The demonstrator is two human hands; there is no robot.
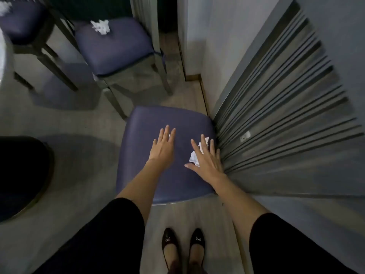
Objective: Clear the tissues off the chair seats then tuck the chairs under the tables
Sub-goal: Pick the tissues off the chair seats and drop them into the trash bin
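Note:
A dark blue chair seat [138,155] lies right below me, its slatted back [276,135] to the right. My right hand [207,159] reaches over crumpled white tissues [194,158] on the seat's right side, fingers straight and spread. My left hand [163,148] hovers flat over the seat's middle, a scrap of tissue [169,135] showing between its fingers. A second blue chair [118,48] stands farther back with a white tissue [101,26] on its seat. A third chair [21,20] at top left carries another tissue [5,7].
A dark round table edge [25,175] sits at the left. A pale wall with a wooden skirting [194,77] runs along the right behind the chair. My two black shoes [183,246] stand on the grey floor just before the seat.

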